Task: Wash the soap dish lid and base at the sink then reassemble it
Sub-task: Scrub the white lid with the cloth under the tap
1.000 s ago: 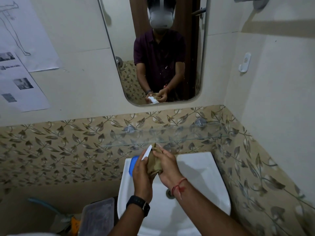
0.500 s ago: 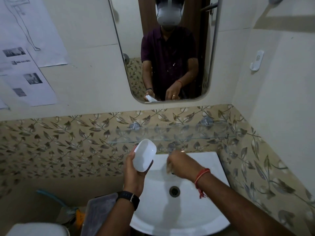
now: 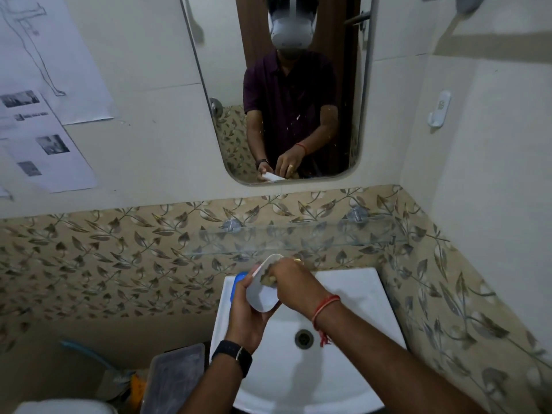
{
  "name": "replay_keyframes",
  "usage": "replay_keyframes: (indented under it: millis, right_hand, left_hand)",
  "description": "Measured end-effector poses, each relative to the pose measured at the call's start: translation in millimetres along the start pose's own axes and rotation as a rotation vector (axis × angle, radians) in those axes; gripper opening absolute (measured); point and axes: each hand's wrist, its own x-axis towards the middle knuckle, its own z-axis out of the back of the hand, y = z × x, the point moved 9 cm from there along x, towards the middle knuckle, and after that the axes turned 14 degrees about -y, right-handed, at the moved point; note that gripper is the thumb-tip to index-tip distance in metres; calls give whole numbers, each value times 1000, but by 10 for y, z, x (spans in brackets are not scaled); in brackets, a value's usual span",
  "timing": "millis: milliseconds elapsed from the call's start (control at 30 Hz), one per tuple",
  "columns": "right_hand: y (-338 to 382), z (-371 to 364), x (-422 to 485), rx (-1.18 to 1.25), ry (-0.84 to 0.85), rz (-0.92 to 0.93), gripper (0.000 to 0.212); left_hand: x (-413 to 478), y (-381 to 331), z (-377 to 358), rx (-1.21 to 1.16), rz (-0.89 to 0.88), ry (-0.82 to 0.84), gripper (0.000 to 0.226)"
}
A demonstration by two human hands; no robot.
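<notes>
White soap dish piece [image 3: 263,297]; blue piece [image 3: 240,277] at its 10 o'clock. Scrubber [image 3: 268,279] brownish-tan. Sink [image 3: 358,294] white. Tile band [image 3: 119,249] at sink's 12 o'clock: beige, brown leaf-vine pattern. Wall [image 3: 149,162] above it plain cream. Wrist thread [image 3: 325,304] red, watch [image 3: 234,355] black.

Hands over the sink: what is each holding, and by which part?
Left hand grips the white soap dish half by its lower end and left edge; right hand holds a brownish scrubber.
</notes>
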Motion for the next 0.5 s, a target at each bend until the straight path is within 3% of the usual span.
replay_keyframes:
  millis: [133, 233, 367, 500]
  right_hand:
    - [9, -66, -134, -125, 249, -76, 46]
    - [96, 50, -209, 75, 179, -38, 37]
    - [189, 51, -408, 356, 166, -51, 36]
    - [97, -38, -441, 422, 234, -124, 30]
  left_hand:
    - [9, -120, -39, 156, -117, 14, 44]
    - [-51, -105, -100, 243, -174, 49, 52]
    - [-53, -71, -129, 277, -214, 22, 41]
    - [-141, -21, -184, 303, -239, 42, 39]
